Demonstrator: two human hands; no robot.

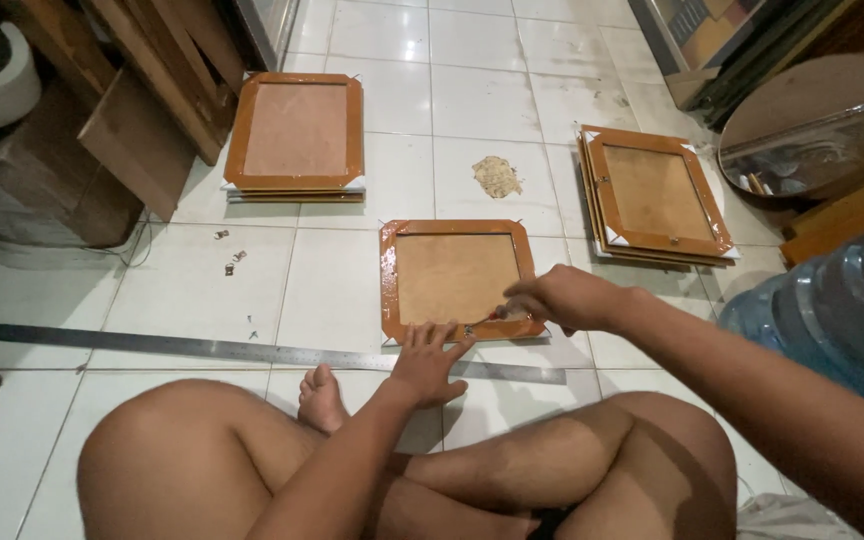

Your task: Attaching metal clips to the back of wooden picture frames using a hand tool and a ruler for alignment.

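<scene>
From the head camera, a picture frame (457,280) lies face down on the white tiled floor (192,290), just ahead of the person's crossed legs. The left hand (430,358) lies flat with fingers spread, pressing the frame's near edge. The right hand (562,297) has its fingers bunched at the frame's near right corner; what they pinch is too small to tell. A long metal ruler (252,350) lies beneath the left hand. Two stacks of frames (297,135) (657,195) sit farther off.
</scene>
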